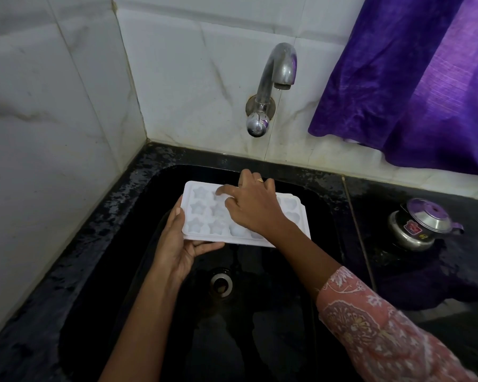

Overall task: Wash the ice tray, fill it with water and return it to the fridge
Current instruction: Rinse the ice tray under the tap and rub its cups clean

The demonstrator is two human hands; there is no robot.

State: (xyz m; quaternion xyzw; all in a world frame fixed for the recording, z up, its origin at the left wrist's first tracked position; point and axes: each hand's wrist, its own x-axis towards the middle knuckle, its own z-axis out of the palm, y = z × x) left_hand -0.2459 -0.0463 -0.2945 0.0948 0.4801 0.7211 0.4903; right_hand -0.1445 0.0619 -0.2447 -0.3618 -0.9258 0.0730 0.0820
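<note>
A steel tap [276, 75] juts from the tiled wall at upper centre. A purple curtain [414, 78] hangs at upper right, and a small lidded pot [421, 226] stands on the wet black desk [392, 271] at right. The black sink [260, 340] fills the middle, with its drain [221, 283] near centre. The white tray [202, 219] is held level over the sink. The left hand [177, 244] grips its left end, thumb on the rim, fingers [204, 248] curled beneath. The right hand [255, 212] lies across the tray, fingers released, index tip touching an upper-row cell.
</note>
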